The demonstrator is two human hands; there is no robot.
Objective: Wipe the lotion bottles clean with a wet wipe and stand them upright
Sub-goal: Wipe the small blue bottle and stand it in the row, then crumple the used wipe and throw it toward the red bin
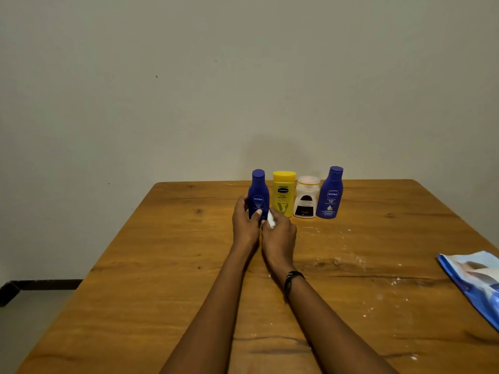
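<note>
The left hand (244, 224) grips the upright blue bottle (258, 194) low down, the right hand (280, 234) pinches a wipe (271, 222) against its base, and beside it on the table (162, 265) stand a yellow bottle (283, 194), white bottle (306, 197) and second blue bottle (331, 194).

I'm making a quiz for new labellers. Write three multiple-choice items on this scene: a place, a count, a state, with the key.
1. Where on the brown wooden table does the blue plastic wipes packet lie? A) right edge B) left edge C) behind the bottles
2. How many bottles are upright? A) two B) three C) four
3. What is the left hand doing? A) lying flat B) gripping the leftmost dark blue plastic bottle C) holding the packet
Key: 1 A, it runs off the frame's right side. 2 C, the held one, another dark blue bottle, a yellow plastic bottle, a white plastic bottle. 3 B, its fingers curl round it while the right hand holds a white wet wipe against it.
</note>
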